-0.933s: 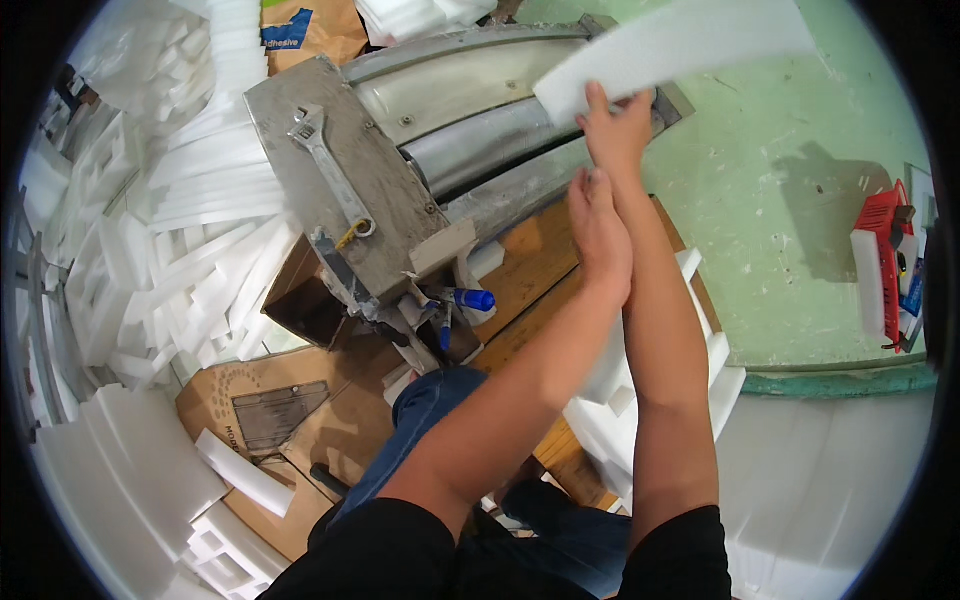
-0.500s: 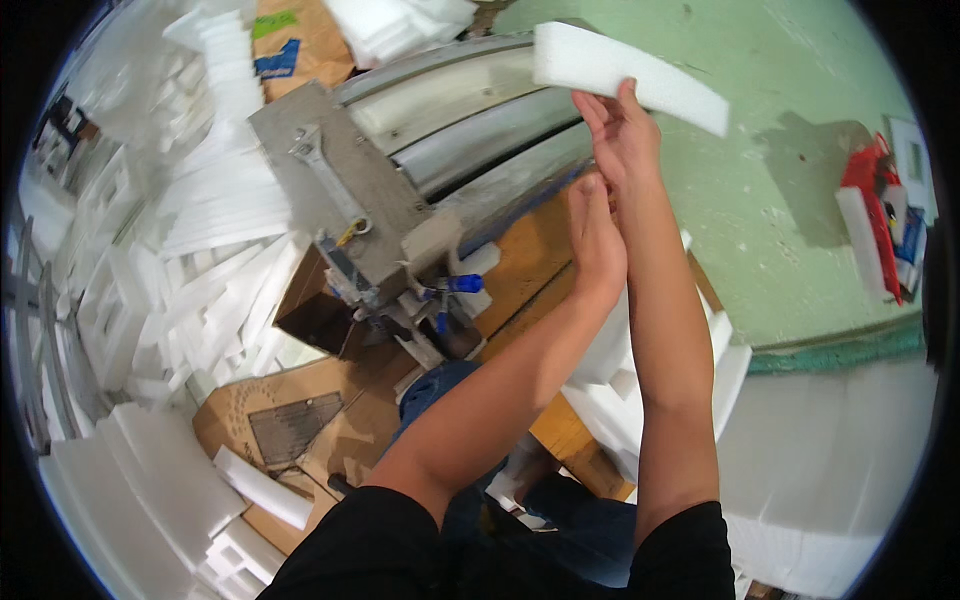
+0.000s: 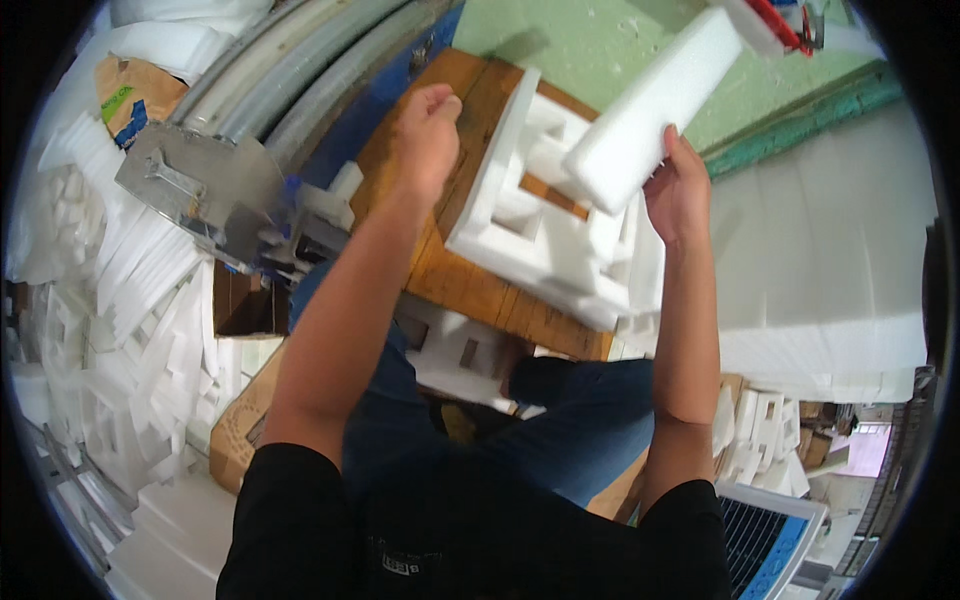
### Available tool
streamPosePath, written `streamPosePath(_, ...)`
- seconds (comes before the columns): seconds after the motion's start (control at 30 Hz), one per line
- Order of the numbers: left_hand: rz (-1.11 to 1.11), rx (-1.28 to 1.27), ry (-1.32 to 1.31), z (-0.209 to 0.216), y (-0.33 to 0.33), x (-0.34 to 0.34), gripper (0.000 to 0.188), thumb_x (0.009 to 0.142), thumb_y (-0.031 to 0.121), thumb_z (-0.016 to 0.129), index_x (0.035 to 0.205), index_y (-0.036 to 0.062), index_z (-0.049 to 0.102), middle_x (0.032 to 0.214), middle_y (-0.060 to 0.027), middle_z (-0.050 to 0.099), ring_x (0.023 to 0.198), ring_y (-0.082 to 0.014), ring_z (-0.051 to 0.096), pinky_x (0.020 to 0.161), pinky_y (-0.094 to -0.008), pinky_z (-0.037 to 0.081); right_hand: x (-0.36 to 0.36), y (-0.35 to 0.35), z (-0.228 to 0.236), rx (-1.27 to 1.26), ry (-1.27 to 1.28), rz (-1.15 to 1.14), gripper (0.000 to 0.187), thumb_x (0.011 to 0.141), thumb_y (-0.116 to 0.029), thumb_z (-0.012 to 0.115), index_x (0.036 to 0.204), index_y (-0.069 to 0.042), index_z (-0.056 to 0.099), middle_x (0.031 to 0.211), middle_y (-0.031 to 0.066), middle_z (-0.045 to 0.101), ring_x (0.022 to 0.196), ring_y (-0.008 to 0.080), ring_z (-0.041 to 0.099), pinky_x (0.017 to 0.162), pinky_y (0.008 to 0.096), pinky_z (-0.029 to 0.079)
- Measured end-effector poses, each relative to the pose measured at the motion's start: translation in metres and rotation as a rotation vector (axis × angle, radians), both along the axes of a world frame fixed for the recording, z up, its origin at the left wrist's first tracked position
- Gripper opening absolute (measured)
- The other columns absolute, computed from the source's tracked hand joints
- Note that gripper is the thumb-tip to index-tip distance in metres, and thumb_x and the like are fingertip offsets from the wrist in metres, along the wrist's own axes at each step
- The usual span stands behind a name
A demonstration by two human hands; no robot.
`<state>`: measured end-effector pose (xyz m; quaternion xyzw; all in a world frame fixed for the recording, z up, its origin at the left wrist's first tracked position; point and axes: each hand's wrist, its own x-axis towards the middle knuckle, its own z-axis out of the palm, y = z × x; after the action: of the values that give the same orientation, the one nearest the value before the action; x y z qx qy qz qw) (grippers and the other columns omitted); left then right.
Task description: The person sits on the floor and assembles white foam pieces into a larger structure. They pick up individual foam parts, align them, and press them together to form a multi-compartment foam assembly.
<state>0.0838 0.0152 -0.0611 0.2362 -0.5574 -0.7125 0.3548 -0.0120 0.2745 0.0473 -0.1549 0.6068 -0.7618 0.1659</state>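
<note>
My right hand [image 3: 683, 192] grips a long white foam block [image 3: 655, 105], thumb on its near face and the other fingers mostly hidden behind it. The block slants over a white foam frame [image 3: 480, 205] with square openings, which rests on a wooden bench [image 3: 440, 265]. I cannot tell whether block and frame touch. Left of that frame, above the bare wood, my left hand [image 3: 428, 140] is held up with its fingers curled in, and nothing shows in it.
A metal machine with long rollers [image 3: 290, 70] stands at the upper left, a wrench [image 3: 175, 177] lying on its plate. White foam pieces [image 3: 130, 250] pile up on the left. Large foam sheets [image 3: 810, 240] stand on the right. A fan-like grille [image 3: 765, 540] is at the lower right.
The view has swung to the right. My hands, close together before, are now apart. The foam block has come from over the green surface to above the foam frame, still in my right hand.
</note>
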Motion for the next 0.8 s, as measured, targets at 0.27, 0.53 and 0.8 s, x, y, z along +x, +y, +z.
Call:
streamPosePath(0.27, -0.153, -0.066, -0.246, -0.054, 0.018, 0.02, 0.046, 0.091, 0.015, 0.065, 0.133, -0.004, 0.061, 0.113, -0.0095, 0.068, 0.108, -0.0192, 0.063, 0.096, -0.031, 0.048, 0.064, 0.115, -0.091, 0.599, 0.255, -0.027, 0.046, 0.1, -0.013, 0.065, 0.143, 0.002, 0.058, 0.119, 0.0122, 0.068, 0.101, 0.0185, 0.064, 0.093, 0.0307, 0.05)
streamPosePath(0.53, -0.289, 0.079, -0.619, -0.067, 0.071, 0.03, 0.062, 0.098, 0.034, 0.058, 0.153, 0.0062, 0.048, 0.134, -0.0188, 0.065, 0.124, -0.0311, 0.061, 0.104, -0.0399, 0.046, 0.07, 0.176, -0.111, 0.979, 0.734, -0.094, 0.043, 0.094, -0.006, 0.065, 0.137, -0.003, 0.063, 0.116, 0.021, 0.068, 0.106, 0.0361, 0.066, 0.095, 0.0395, 0.05)
streamPosePath(0.8, -0.362, -0.005, -0.57, -0.103, 0.073, 0.002, 0.063, 0.101, 0.05, 0.056, 0.155, 0.0171, 0.048, 0.151, -0.0155, 0.052, 0.137, -0.0351, 0.05, 0.11, -0.0561, 0.043, 0.067, 0.199, -0.137, 1.018, 0.736, -0.141, 0.046, 0.091, -0.002, 0.064, 0.137, -0.007, 0.064, 0.115, 0.0193, 0.068, 0.105, 0.0384, 0.066, 0.094, 0.0418, 0.051)
